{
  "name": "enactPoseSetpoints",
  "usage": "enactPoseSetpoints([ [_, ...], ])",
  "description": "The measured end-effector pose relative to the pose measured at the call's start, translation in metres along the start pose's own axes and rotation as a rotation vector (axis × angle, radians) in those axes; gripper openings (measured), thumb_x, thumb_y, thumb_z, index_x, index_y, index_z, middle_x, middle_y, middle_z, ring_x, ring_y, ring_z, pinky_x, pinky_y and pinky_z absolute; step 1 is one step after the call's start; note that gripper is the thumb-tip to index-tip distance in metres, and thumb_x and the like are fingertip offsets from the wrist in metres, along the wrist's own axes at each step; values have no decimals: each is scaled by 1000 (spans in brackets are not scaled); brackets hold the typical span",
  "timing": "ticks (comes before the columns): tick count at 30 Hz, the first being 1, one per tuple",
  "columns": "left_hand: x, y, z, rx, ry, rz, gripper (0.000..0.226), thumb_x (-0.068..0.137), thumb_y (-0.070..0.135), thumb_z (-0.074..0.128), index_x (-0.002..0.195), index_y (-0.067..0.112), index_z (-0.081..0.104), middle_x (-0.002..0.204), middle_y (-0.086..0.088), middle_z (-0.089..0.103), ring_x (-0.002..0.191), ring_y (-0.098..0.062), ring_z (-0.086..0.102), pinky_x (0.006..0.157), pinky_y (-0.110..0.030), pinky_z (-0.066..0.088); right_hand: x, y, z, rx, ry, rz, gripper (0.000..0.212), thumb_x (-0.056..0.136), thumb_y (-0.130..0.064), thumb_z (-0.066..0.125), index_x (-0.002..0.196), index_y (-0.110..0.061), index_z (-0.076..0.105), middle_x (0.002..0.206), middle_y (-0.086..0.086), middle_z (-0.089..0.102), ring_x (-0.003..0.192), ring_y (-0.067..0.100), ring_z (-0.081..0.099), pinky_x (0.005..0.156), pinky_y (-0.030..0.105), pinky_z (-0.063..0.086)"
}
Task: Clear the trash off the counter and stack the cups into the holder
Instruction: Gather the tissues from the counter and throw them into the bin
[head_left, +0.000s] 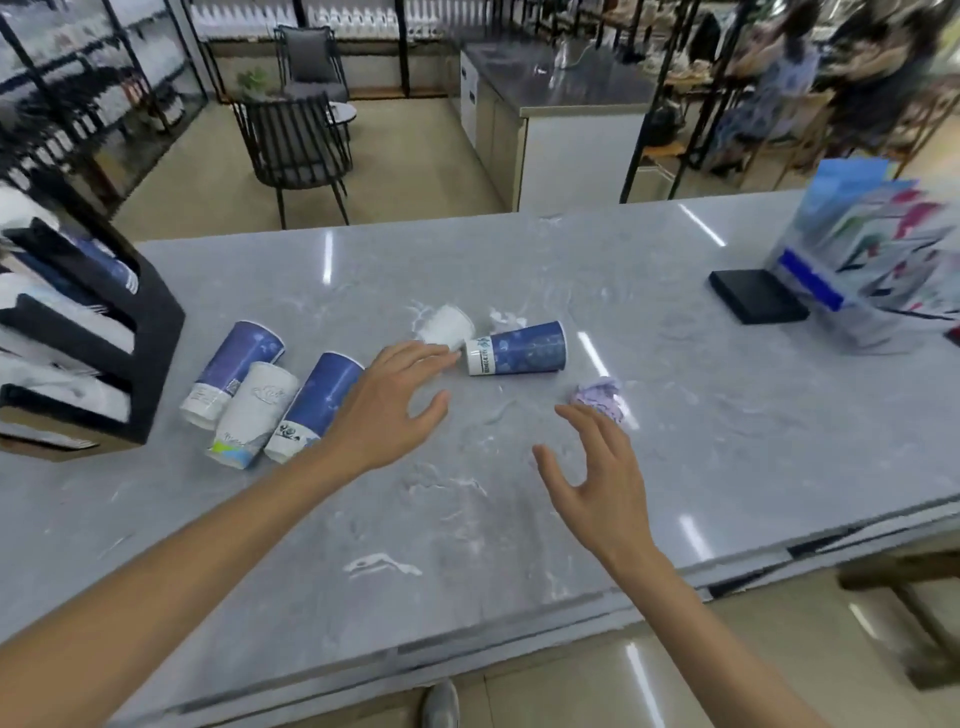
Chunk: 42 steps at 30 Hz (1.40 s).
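— On the desk (519, 519), where do the cups lie?
— All on their sides. A blue cup (519, 347) with a white band lies mid-desk; a small white cup (448, 325) touches its base end on the left. Well left of the blue cup, three more lie side by side: a blue one (235, 370), a white embossed one (255, 418), another blue one (317, 402).
— Any writing?
— Print on the blue cup's white band, too blurred to read.
— The trash?
— A crumpled lilac paper wad (602, 397), just right of and nearer than the blue cup.
— And the hands?
— Left hand (387, 402) is palm down, fingers (441, 356) spread and released, tips at the small white cup. Right hand (592, 478) is open too, curled fingers just short of the wad, grasping nothing.
— Farther out?
— A black cup holder (150, 332) at the far left, already stocked; a black box (756, 296) and leaflet rack (872, 270) far right.
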<state>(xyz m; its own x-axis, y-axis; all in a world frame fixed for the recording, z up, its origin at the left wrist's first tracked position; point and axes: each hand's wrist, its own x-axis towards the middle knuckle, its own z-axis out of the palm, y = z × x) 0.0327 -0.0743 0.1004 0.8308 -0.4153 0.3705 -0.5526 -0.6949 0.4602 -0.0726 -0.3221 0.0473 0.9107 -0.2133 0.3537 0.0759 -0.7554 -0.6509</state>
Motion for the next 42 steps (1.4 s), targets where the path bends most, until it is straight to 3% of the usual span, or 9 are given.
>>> enactPoseSetpoints([
  [2, 37, -14, 8, -1, -20, 56, 42, 90, 26, 60, 132, 20, 66, 133, 1, 65, 124, -20, 53, 109, -30, 41, 19, 14, 5, -36, 24, 32, 48, 93, -41, 72, 136, -24, 61, 143, -2, 60, 136, 14, 50, 108, 27, 41],
  [7, 125, -42, 30, 12, -120, 143, 35, 96, 15, 65, 130, 19, 67, 133, 1, 66, 126, -24, 54, 108, -26, 34, 65, 45, 23, -27, 30, 154, 49, 92, -37, 73, 139, -25, 60, 149, 0, 54, 139, 20, 50, 110, 40, 47],
  [13, 208, -70, 76, 5, -386, 202, 32, 104, 24, 54, 133, 25, 66, 141, 1, 62, 132, -22, 50, 110, -31, 36, 98, 78, 47, -103, 4, 203, 52, 93, -42, 71, 141, -27, 58, 158, 2, 44, 142, 25, 46, 114, 45, 44],
  [17, 247, -86, 111, -23, -552, 204, 36, 105, 33, 50, 139, 26, 61, 146, 0, 58, 135, -21, 50, 114, -40, 37, 110, 100, 58, -166, -12, 246, 56, 94, -52, 66, 145, -34, 53, 165, -2, 36, 154, 24, 30, 121, 44, 30],
  [19, 261, -92, 128, -46, -610, 218, 38, 104, 34, 51, 141, 26, 59, 147, -2, 57, 135, -21, 50, 115, -35, 34, 114, 109, 62, -194, -14, 245, 56, 94, -53, 65, 145, -35, 53, 165, -3, 36, 155, 23, 28, 121, 44, 29],
  [23, 284, -103, 157, -70, -767, 257, 40, 104, 36, 52, 142, 27, 57, 151, -2, 52, 138, -18, 48, 108, -22, 28, 118, 120, 70, -235, -31, 232, 53, 94, -52, 67, 143, -35, 57, 163, -1, 39, 153, 26, 32, 119, 47, 34],
  [28, 302, -118, 179, 9, -945, 274, 42, 99, 42, 59, 140, 34, 58, 154, 3, 46, 138, -16, 46, 115, -34, 32, 120, 129, 77, -238, -4, 245, 48, 89, -47, 75, 133, -32, 66, 156, 7, 47, 139, 30, 49, 108, 47, 46],
  [36, 312, -133, 187, -52, -820, 268, 30, 81, 42, 81, 105, 26, 71, 113, 3, 63, 108, -15, 57, 98, -37, 46, 130, 133, 86, -204, 54, 283, 35, 86, -43, 78, 118, -35, 67, 133, -1, 54, 119, 22, 54, 92, 36, 54],
  [42, 314, -133, 174, -233, -690, 95, 22, 79, 39, 84, 94, 31, 72, 104, 9, 68, 100, -10, 62, 86, -29, 48, 132, 130, 85, -83, 85, 328, 35, 85, -37, 81, 116, -41, 66, 128, -12, 47, 111, 7, 51, 84, 4, 37],
])
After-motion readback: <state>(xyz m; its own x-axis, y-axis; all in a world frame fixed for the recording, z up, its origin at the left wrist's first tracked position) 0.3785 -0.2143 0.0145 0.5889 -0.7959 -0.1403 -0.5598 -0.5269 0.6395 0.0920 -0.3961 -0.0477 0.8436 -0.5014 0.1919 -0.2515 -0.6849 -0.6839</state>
